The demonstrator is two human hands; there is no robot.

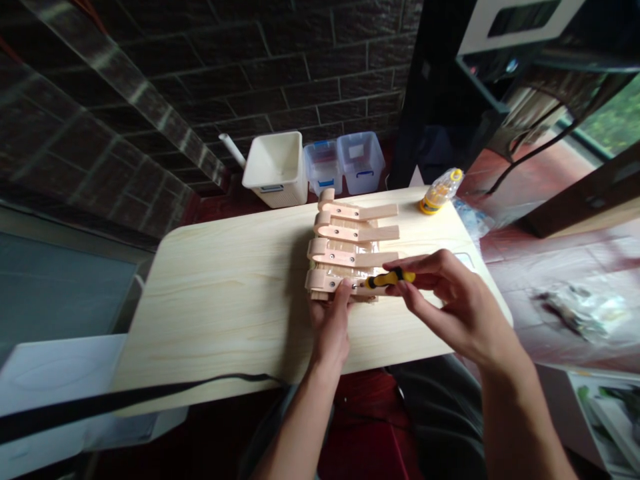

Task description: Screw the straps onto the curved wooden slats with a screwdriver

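Wooden assembly [340, 257], four pale strips in a row with dark screws, on the light wood-grain table [225, 293], just right of centre. Left hand [333, 330]: closed on the near edge of the wooden assembly, thumb on top, other fingers mostly hidden beneath. Right hand [460, 303]: thumb and fingertips pinched shut around a yellow-and-black screwdriver [390, 278], laid nearly flat, tip at a screw [355, 287] on the nearest strip. At the table's far right corner: clear bottle [440, 192] with yellow cap and base. Beyond the far edge: cream bin [275, 163], two clear boxes [361, 160] alongside.
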